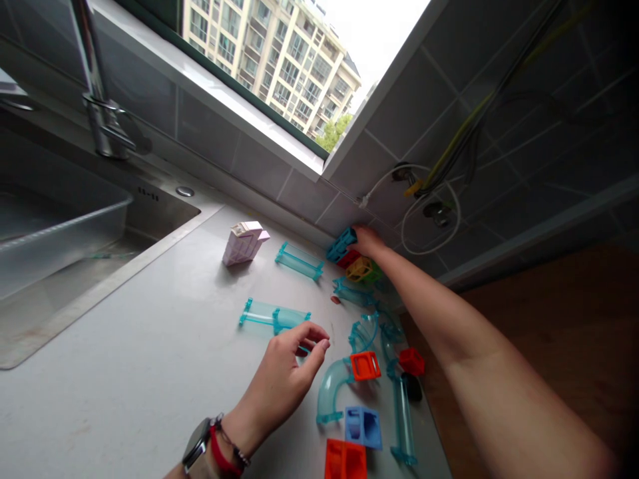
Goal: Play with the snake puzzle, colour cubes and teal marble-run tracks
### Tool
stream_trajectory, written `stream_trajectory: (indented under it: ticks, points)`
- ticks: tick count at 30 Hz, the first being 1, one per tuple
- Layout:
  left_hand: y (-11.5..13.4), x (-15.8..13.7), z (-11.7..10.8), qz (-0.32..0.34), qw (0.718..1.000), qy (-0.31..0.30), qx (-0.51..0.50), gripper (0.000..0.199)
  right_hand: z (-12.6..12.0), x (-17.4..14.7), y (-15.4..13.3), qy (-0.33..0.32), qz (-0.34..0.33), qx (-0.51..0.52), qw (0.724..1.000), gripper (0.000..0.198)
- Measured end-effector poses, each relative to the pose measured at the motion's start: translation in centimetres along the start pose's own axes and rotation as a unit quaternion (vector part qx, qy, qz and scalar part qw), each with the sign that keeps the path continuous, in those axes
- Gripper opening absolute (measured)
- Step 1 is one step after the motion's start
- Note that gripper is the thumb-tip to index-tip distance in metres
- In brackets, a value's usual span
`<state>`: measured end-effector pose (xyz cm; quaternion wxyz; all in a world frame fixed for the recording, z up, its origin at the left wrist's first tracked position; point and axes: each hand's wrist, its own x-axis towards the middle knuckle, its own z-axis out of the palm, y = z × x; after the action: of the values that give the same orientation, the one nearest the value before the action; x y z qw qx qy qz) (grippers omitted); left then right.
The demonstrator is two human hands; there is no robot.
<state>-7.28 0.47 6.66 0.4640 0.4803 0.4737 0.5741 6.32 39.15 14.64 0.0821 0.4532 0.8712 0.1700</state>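
Note:
My left hand (pixel 287 372) hovers over the counter, its fingers curled and thumb tip close to the index fingertip. I see nothing between them. Just beyond it lie clear teal toy track tubes (pixel 262 316), partly hidden by my fingers. At the back wall my right hand (pixel 368 241) reaches across and is closed on a blue toy block (pixel 342 246); its fingertips are partly hidden. Beside that block are a yellow block (pixel 359 269) and a bit of red and green. A curved teal tube (pixel 329 392) touches an orange block (pixel 366 366) nearer to me.
A metal sink (pixel 164 223) with a clear plastic bin (pixel 64 233) and a faucet (pixel 102 123) is at left. A small white-and-purple box (pixel 243 243) stands on the counter (pixel 150 372). Cables (pixel 459 146) hang on the right wall. A straight tube (pixel 403 419) lies near the right edge.

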Motion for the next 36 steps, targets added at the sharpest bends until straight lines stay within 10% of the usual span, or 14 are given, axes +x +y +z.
stream_trajectory:
  ticks: [20, 25, 36]
  points:
    - [0.0, -0.1, 0.0, -0.003, 1.0, -0.018, 0.004, 0.019, 0.1, 0.1, -1.7, 0.02, 0.081, 0.066, 0.994, 0.068]
    - [0.0, 0.0, -0.1, -0.003, 1.0, -0.02, -0.009, 0.022, -0.6, -0.3, -1.0, 0.002, 0.004, 0.078, 0.997, 0.086]
    - [-0.1, 0.1, 0.1, 0.008, 1.0, -0.015, -0.004, 0.025, -0.2, 0.2, 1.1, -0.016, -0.001, 0.049, 0.999, 0.05]
